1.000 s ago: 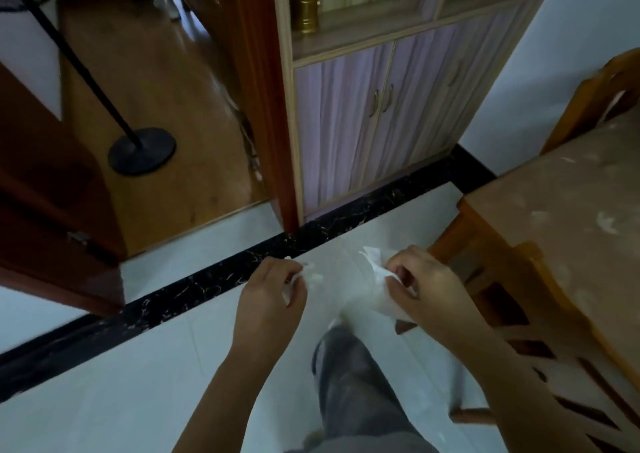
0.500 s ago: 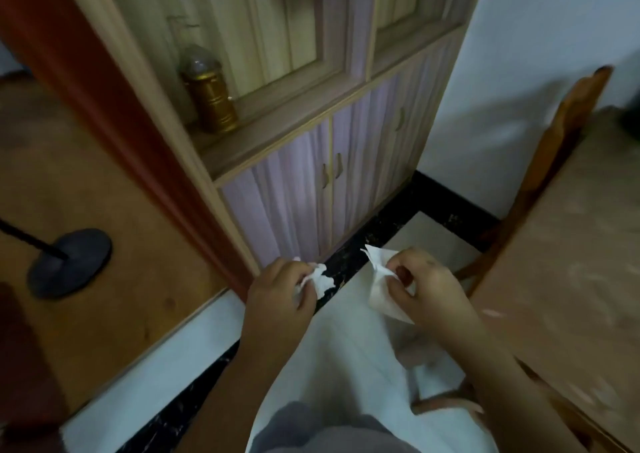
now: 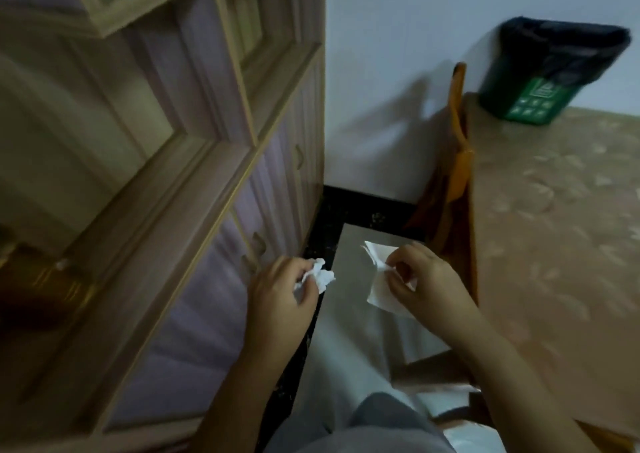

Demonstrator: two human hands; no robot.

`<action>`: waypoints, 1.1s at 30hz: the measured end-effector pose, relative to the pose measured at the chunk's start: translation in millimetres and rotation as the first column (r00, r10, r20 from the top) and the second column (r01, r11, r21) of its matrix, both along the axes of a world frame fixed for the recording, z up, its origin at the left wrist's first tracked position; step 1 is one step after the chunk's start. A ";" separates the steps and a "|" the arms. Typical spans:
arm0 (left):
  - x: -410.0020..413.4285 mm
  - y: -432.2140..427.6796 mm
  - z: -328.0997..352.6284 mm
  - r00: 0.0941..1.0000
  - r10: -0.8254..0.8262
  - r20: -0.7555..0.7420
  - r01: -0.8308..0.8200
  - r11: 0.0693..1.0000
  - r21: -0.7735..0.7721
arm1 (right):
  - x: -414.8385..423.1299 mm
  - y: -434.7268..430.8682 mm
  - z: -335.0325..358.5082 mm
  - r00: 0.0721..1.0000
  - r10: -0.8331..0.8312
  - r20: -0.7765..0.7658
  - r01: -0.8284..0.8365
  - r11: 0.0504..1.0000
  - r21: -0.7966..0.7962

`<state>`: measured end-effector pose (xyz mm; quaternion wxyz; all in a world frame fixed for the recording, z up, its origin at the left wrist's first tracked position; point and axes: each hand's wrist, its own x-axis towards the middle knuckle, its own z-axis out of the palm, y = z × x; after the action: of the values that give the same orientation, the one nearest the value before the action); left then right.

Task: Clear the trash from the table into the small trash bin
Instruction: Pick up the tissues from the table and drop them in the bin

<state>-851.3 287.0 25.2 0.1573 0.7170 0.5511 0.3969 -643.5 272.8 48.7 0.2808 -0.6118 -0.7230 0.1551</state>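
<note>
My left hand (image 3: pixel 282 291) grips a crumpled white tissue (image 3: pixel 320 274) in its curled fingers. My right hand (image 3: pixel 424 279) pinches a flatter white tissue (image 3: pixel 379 286) between thumb and fingertips. Both hands hang over the floor, left of the table (image 3: pixel 554 230). The small green trash bin (image 3: pixel 530 100), lined with a black bag, stands on the table's far corner by the wall, well beyond my right hand.
A tall wooden cabinet (image 3: pixel 194 182) with purple doors fills the left side. An orange wooden chair (image 3: pixel 455 161) is tucked against the table's left edge. White floor tiles (image 3: pixel 356 314) with a black border run between cabinet and table.
The view has swung right and up: the doorway and fan stand are gone, and the table and trash bin have come into sight. Both hands keep holding their tissues.
</note>
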 end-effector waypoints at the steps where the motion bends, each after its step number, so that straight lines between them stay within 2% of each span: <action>1: 4.6 15.6 0.0 1.000 -0.029 0.008 0.029 1.000 0.001 | 3.2 6.5 -1.5 0.999 -0.035 -0.004 0.035 0.999 -0.016; 8: 52.3 117.4 -8.0 0.979 -0.205 -0.001 0.205 0.979 -0.008 | 44.3 71.3 -17.4 0.970 -0.245 -0.006 0.243 0.966 -0.085; 14: 98.6 219.9 -1.8 0.951 -0.300 -0.075 0.299 0.954 -0.017 | 94.0 165.5 -16.7 0.929 -0.356 -0.099 0.355 0.934 -0.027; 20: 153.3 311.5 18.5 0.937 -0.346 -0.051 0.348 0.937 0.029 | 144.4 248.6 -0.9 0.904 -0.410 -0.126 0.413 0.911 -0.001; 25: 188.7 372.6 19.4 0.912 -0.409 -0.035 0.410 0.912 0.016 | 164.0 312.1 8.7 0.844 -0.497 -0.203 0.510 0.860 0.015; 29: 216.8 433.2 18.1 0.881 -0.471 -0.040 0.472 0.881 0.023 | 183.7 352.1 7.6 0.811 -0.555 -0.183 0.563 0.827 -0.013; 33: 246.8 497.3 21.8 0.835 -0.546 -0.074 0.550 0.832 0.066 | 204.9 394.5 10.5 0.741 -0.651 -0.165 0.654 0.755 -0.047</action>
<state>-604.5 784.3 47.0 0.2194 0.8608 0.3092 0.3396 -438.6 667.3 59.2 0.3824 -0.8083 -0.4377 0.0939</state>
